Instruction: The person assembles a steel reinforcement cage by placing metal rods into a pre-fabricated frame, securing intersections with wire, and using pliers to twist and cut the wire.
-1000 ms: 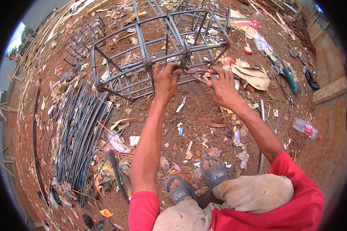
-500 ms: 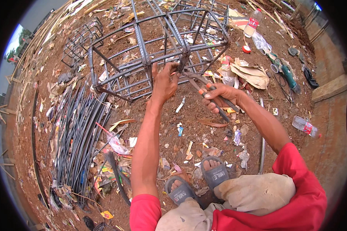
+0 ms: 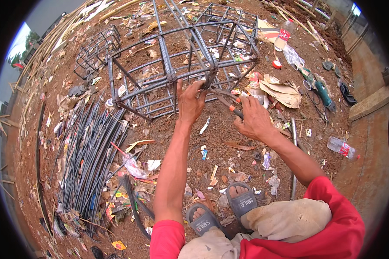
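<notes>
A steel rebar cage (image 3: 190, 72) of ribbed bars stands on the dirt in front of me. My left hand (image 3: 191, 102) is at its near edge, fingers curled around the bars beside a corner joint. Closed around the orange-marked handles of a pair of end-cutting pincers (image 3: 224, 99), my right hand (image 3: 256, 120) has its back turned up. The pincers' jaws are at the joint just right of my left fingers. Whether they bite on a tie wire is too small to tell.
A pile of thin dark steel rods (image 3: 88, 164) lies to the left, with a wire bundle (image 3: 132, 198) nearer me. Smaller cages (image 3: 97, 52) stand behind. To the right are an angle grinder (image 3: 323, 93), plastic bottles (image 3: 283, 35) and a metal pipe (image 3: 294, 159). Litter covers the soil.
My right hand has rolled over on the pincers, from handles jutting toward the lower right to the back of the hand covering them. The left hand stays at the joint; the view shifts slightly.
</notes>
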Motion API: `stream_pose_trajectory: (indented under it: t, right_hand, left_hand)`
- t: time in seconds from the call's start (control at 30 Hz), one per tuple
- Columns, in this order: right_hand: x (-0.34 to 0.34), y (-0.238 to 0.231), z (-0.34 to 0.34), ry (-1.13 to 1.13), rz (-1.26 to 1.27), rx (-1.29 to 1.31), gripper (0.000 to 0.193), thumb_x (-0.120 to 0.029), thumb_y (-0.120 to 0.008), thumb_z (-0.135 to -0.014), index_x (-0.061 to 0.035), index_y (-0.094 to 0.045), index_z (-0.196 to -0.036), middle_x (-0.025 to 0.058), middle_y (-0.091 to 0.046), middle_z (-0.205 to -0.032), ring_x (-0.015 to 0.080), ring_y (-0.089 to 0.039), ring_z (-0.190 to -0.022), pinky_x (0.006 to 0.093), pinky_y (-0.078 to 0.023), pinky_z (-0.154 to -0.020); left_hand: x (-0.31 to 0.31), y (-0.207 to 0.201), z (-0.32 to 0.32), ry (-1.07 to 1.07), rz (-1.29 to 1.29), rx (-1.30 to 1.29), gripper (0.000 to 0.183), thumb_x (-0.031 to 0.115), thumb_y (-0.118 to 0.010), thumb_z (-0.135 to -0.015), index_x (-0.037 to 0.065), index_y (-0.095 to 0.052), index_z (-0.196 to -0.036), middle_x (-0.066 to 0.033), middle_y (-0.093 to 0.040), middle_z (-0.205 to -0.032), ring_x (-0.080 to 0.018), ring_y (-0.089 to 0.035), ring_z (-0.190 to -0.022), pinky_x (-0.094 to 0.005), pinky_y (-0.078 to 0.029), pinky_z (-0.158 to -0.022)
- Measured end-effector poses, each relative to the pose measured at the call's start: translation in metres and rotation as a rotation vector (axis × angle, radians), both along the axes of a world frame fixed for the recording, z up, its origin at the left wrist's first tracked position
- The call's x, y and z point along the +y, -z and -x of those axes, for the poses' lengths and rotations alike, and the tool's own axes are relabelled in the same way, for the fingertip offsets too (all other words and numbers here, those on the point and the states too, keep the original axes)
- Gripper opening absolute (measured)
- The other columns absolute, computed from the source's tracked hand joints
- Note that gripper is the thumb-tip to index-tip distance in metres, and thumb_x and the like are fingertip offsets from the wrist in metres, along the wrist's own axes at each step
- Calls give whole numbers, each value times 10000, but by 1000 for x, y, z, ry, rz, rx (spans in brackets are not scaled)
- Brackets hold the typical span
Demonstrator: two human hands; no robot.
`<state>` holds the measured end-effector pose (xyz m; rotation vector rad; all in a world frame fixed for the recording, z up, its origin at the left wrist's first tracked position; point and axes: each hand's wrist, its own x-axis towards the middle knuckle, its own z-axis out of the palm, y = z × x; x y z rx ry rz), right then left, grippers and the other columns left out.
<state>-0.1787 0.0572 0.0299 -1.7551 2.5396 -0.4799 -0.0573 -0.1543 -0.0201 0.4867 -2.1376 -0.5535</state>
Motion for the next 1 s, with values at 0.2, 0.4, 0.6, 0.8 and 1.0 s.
stream_pose_trajectory:
  t: [0.2, 0.4, 0.6, 0.8, 1.0]
  right_hand:
    - [0, 14, 0, 34, -14, 52, 434, -301, -581, -890, 16, -516, -1180, 230, -585, -1009, 389, -593, -892, 500, -496, -737]
    - [-26, 87, -9, 76, 93, -531, 322, -288, -632, -940, -16, -573, -1103, 214, -624, -830, 409, -623, -790, 483, -472, -729]
    - [-53, 131, -45, 179, 480, -745, 306, -302, -625, -948, -65, -582, -1136, 196, -640, -901, 421, -629, -879, 482, -485, -759]
    - [-57, 135, -42, 192, 457, -736, 341, -329, -644, -942, -80, -593, -1169, 204, -659, -962, 414, -639, -929, 479, -491, -776]
    - [-57, 141, -35, 155, 502, -688, 331, -311, -639, -948, -74, -594, -1175, 196, -671, -964, 428, -640, -922, 470, -501, -761]
  left_hand:
    - [1, -1, 0, 11, 39, 22, 308, 105, -738, -833, 112, -662, -1131, -99, -730, -1036, -252, -695, -971, -480, -203, -1181]
    - [-8, -12, -2, 138, -46, -115, 268, 81, -620, -901, 59, -661, -1165, -142, -721, -1035, -272, -666, -1043, -470, -221, -1173]
    - [-12, -16, -6, 177, -87, -182, 292, 133, -592, -937, 6, -653, -1192, -195, -712, -1026, -306, -645, -1044, -459, -234, -1166]
    - [-10, -26, -2, 180, -157, -185, 349, 306, -601, -968, 10, -683, -1134, -152, -727, -1001, -279, -640, -1038, -457, -229, -1159]
    - [13, -32, 13, 60, -190, -33, 240, 350, -658, -943, 127, -732, -985, -31, -740, -864, -248, -661, -918, -534, -227, -1139]
